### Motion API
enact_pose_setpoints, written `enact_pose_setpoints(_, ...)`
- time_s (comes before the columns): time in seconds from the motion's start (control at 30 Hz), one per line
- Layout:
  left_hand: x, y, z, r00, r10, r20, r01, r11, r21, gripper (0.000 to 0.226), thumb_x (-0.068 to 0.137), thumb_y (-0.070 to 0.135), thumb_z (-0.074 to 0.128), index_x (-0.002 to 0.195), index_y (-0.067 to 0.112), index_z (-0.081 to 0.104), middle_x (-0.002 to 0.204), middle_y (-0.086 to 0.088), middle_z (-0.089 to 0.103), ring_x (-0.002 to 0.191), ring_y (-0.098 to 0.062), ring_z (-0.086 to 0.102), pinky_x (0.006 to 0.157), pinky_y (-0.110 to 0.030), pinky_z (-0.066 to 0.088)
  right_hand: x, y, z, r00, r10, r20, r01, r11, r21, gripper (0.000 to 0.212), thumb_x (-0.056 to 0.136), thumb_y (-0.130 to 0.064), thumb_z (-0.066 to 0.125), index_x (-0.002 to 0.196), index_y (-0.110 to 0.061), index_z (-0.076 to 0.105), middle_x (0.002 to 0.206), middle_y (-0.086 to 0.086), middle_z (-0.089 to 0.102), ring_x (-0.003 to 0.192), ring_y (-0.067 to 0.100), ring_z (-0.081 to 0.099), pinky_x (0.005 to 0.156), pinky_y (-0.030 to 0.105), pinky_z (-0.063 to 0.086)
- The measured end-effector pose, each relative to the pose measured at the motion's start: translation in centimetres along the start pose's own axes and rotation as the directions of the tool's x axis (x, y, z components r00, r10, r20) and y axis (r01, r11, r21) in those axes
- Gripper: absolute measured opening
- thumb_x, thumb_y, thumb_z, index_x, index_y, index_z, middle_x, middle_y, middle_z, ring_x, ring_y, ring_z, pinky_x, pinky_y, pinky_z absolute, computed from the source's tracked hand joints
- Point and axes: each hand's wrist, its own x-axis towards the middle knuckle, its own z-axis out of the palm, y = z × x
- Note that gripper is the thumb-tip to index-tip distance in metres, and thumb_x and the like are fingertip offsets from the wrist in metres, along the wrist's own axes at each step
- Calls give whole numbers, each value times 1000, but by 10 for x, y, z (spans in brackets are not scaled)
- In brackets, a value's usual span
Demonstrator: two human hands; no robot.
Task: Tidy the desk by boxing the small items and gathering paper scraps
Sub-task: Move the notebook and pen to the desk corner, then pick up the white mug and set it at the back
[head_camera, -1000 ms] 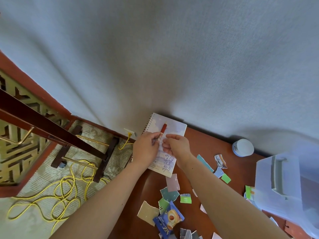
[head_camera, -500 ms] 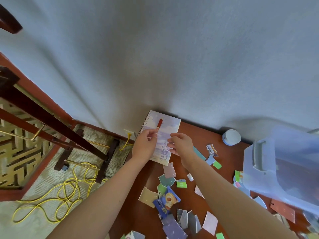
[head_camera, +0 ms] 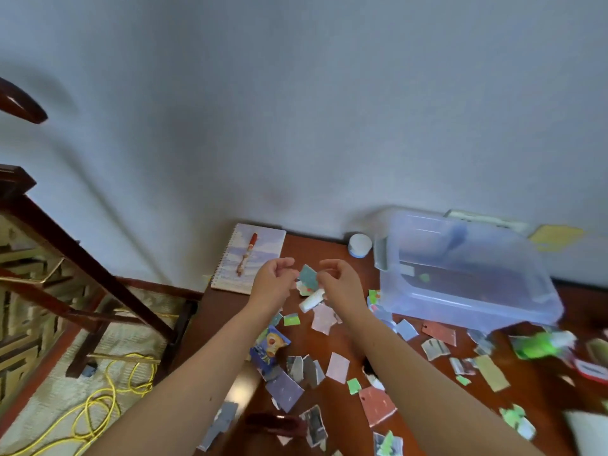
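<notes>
My left hand (head_camera: 273,283) and my right hand (head_camera: 340,284) hover over the desk, fingers loosely curled, fingertips facing each other. A teal paper scrap (head_camera: 307,274) lies between them; whether either hand touches it is unclear. A small white tube (head_camera: 312,300) lies just below my right hand. Behind my left hand is a spiral notebook (head_camera: 263,245) with a red-capped pen (head_camera: 247,255) lying on it. A clear plastic box (head_camera: 460,271) stands at the right. Several paper scraps (head_camera: 337,366) are scattered over the brown desk (head_camera: 217,324).
A white round jar (head_camera: 359,245) sits by the wall beside the box. A blue snack packet (head_camera: 268,350) lies near my left forearm. Green items (head_camera: 539,347) and more scraps lie at the right. Left of the desk are a dark wooden chair (head_camera: 98,284) and yellow cable (head_camera: 98,406) on the floor.
Both hands have let go of the pen and notebook and drawn back toward me. The pen now lies on the notebook. The view has swung right, showing more of the box.
</notes>
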Motion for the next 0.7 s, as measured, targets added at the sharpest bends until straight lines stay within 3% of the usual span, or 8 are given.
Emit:
enact_pose_setpoints(0.07,-14,1,17,1000,3,25,-3,1000,6,20,93,14,57,111,22,59,109,-3,65,87,-13,61,62,-21,47,-15,6,-22,999,-17,-49,17,1000,-6,21,87,-10,56,105,-20,60,104,-1,64,92,14,62,85,35,56)
enact_pose_setpoints(0.13,-28,1,37,999,14,45,-15,1000,24,18,92,14,56,106,25,60,112,-4,66,84,-12,62,63,-23,47,-28,15,-46,996,-9,-86,10,1000,11,22,86,-11,57,106,-20,61,104,2,66,92,18,63,82,33,55)
enact_pose_setpoints(0.33,-83,1,99,994,5,111,-8,999,33,20,92,12,59,111,18,59,94,3,63,72,-8,59,59,-20,42,-63,48,-124,992,-16,-126,15,1000,-11,23,91,-8,54,112,-14,61,100,-3,59,79,6,58,60,11,44)
enact_pose_setpoints(0.43,-110,-5,131,988,-3,151,-5,999,53,18,91,10,60,107,16,60,91,-2,63,68,-12,55,60,-24,42,-83,66,-160,992,-9,-125,7,1000,-15,26,90,-11,56,115,-14,60,108,2,61,92,16,59,81,28,52)
enact_pose_setpoints(0.53,-138,-12,164,987,-16,161,0,995,95,14,90,11,58,98,23,60,98,-6,64,75,-16,56,74,-41,49,-102,86,-197,992,13,-125,-12,1000,15,22,90,-14,57,112,-17,61,107,4,63,93,20,61,82,35,52)
enact_pose_setpoints(0.7,-182,-22,217,984,-27,174,9,994,108,17,92,11,57,108,15,60,85,-3,62,69,-15,54,58,-23,40,-123,118,-256,991,8,-137,-4,999,32,17,89,-15,58,104,-19,63,100,-5,63,91,13,60,77,27,51)
